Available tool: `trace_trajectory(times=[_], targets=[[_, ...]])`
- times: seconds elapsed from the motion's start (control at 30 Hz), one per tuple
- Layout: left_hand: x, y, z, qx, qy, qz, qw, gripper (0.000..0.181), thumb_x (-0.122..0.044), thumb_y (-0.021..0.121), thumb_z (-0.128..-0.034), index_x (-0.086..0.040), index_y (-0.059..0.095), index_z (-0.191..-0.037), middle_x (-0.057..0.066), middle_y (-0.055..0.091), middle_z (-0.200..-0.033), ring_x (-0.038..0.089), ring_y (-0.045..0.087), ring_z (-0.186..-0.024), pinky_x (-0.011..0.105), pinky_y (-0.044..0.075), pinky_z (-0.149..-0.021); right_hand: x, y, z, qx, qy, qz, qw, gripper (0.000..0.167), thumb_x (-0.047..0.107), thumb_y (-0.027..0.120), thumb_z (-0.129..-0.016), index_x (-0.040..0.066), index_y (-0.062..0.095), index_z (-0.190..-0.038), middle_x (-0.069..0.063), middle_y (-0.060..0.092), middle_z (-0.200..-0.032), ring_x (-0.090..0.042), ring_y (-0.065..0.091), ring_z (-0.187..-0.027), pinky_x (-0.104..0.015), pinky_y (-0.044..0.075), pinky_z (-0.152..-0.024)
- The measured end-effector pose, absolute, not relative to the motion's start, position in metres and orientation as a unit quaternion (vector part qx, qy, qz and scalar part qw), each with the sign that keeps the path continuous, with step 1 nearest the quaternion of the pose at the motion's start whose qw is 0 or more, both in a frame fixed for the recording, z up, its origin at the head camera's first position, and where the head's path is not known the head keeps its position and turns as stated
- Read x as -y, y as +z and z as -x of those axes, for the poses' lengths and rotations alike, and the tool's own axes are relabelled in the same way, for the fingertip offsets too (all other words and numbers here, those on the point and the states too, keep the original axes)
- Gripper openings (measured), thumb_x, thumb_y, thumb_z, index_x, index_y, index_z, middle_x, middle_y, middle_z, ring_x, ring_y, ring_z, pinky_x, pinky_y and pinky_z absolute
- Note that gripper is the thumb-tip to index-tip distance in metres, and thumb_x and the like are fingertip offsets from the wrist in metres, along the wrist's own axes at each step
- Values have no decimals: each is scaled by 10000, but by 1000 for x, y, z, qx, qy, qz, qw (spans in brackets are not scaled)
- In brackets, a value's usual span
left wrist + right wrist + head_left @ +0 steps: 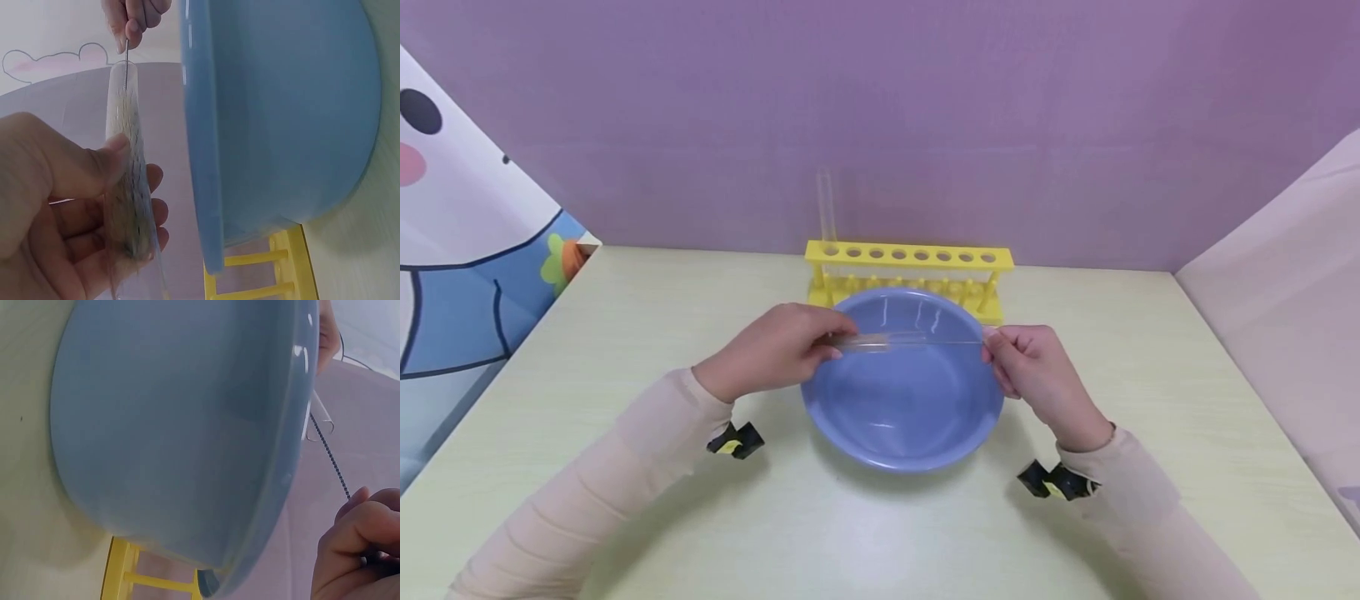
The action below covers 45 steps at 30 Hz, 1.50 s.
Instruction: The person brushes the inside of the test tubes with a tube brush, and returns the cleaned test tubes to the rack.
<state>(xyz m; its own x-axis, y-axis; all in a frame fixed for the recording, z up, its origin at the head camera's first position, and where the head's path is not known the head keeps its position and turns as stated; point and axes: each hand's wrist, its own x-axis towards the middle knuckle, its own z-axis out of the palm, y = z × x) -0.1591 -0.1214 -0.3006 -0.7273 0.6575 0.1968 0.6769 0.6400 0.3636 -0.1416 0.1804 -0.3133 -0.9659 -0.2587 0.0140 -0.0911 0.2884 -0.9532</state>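
Over the blue basin [902, 417], my left hand [782, 350] grips a clear test tube [871, 342], which lies nearly level with its mouth toward the right. A test tube brush [130, 181] is inside the tube, its pale bristles showing through the glass in the left wrist view. From the mouth runs the brush's thin twisted wire handle [331, 456]. My right hand [1037, 367] pinches that wire above the basin's right rim. The fingers of the left hand hide the closed end of the tube in the head view.
Behind the basin stands a yellow test tube rack [910, 254] with a row of holes. Another clear test tube [827, 208] is upright in its leftmost hole. A purple partition [880, 125] borders the back of the pale table [685, 517].
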Motion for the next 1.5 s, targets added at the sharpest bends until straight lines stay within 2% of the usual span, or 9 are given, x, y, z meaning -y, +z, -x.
trace_trajectory(times=[0.3, 0.93, 1.2, 1.5], targets=[[115, -301, 157, 905, -198, 374, 42, 220, -26, 680, -836, -79, 670, -1049, -37, 654, -886, 106, 588, -775, 297, 504, -734, -173, -310, 140, -807, -577, 111, 64, 373, 194, 475, -997, -40, 531, -713, -14, 389, -453, -108, 347, -407, -235, 312, -386], [99, -301, 154, 898, -191, 386, 90, 217, -37, 664, -846, -46, 667, -1063, -3, 672, -904, 124, 611, -774, 308, 514, -749, -162, -311, 142, -797, -590, 110, 74, 386, 215, 486, -994, -40, 522, -707, -10, 370, -445, -109, 322, -390, -222, 262, -373], [94, -299, 154, 894, -198, 392, 91, 221, -34, 666, -845, -48, 670, -1065, 15, 679, -916, 130, 615, -792, 318, 516, -759, -159, -310, 143, -801, -583, 108, 77, 388, 216, 489, -993, -42, 514, -704, -12, 371, -448, -107, 323, -391, -217, 259, -374], [93, -300, 154, 891, -207, 395, 83, 227, -29, 666, -845, -48, 664, -1071, 26, 679, -927, 120, 621, -802, 308, 517, -763, -162, -312, 145, -805, -575, 125, 74, 422, 225, 479, -997, -123, 501, -759, -7, 368, -450, -103, 325, -387, -218, 267, -373]])
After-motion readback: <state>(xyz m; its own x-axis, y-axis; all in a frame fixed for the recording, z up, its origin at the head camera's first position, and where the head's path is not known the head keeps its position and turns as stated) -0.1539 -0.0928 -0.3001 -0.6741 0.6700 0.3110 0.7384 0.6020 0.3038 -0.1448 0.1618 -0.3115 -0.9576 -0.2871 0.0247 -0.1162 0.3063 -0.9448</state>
